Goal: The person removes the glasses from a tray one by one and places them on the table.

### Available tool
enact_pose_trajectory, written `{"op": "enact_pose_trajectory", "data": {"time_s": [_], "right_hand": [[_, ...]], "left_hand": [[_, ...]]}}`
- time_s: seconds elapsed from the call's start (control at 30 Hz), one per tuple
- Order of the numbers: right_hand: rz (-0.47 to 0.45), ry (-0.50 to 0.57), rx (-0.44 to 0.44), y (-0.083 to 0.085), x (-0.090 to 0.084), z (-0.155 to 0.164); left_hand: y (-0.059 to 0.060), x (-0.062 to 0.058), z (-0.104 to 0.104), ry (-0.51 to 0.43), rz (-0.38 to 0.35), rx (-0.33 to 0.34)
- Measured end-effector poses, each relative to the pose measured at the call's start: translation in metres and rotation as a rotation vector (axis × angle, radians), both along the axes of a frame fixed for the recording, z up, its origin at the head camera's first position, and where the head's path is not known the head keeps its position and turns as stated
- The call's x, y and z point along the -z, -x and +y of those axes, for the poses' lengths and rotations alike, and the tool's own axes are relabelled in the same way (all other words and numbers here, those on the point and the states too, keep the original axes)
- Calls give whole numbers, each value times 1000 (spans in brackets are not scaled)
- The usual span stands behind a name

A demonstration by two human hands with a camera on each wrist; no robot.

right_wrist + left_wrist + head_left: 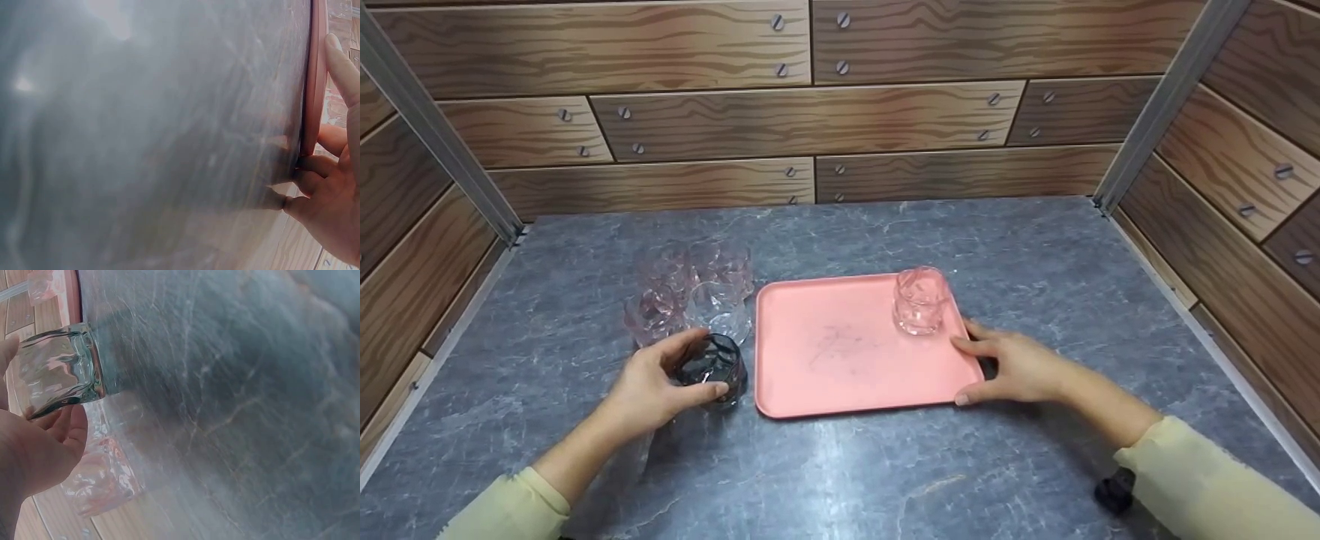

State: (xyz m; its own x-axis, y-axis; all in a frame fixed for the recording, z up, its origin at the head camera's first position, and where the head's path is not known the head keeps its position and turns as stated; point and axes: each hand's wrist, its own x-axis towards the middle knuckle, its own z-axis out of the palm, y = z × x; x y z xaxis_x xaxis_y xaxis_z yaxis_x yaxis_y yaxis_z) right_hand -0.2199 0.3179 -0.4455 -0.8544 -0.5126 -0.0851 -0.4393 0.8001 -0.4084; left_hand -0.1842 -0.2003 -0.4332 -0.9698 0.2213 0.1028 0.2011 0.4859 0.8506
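Observation:
My left hand (649, 386) holds a dark grey tumbler (723, 361) by its sides, thumb in front and fingers behind, just left of the pink tray (817, 390). In the left wrist view the same tumbler (59, 374) looks greenish and see-through, its base close over the tabletop. My right hand (1020, 367) grips the tray's right edge near the front corner; the right wrist view has the thumb at the tray rim (316, 79) and fingertips around its lower corner. On the tray's back right part stands a pale pink glass (919, 307).
Behind the left hand several faceted glasses stand close together, among them a clear glass (718, 309) and a pink glass (654, 311). The grey marbled table (840, 480) is walled by wood-patterned panels (810, 120). A small black object (1114, 491) shows under the right sleeve.

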Motion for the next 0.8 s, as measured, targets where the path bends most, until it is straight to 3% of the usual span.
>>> {"op": "enact_pose_trajectory", "data": {"time_s": [0.23, 0.43, 0.63, 0.8], "right_hand": [[-14, -8, 9, 0, 0, -2], [-11, -11, -2, 0, 1, -2], [-22, -7, 4, 2, 2, -1], [-20, 2, 6, 2, 1, 0]], "left_hand": [[-4, -8, -5, 11, -3, 44], [-8, -20, -14, 7, 5, 24], [-8, -50, -19, 57, 63, -12], [4, -78, -11, 94, 116, -1]]}}
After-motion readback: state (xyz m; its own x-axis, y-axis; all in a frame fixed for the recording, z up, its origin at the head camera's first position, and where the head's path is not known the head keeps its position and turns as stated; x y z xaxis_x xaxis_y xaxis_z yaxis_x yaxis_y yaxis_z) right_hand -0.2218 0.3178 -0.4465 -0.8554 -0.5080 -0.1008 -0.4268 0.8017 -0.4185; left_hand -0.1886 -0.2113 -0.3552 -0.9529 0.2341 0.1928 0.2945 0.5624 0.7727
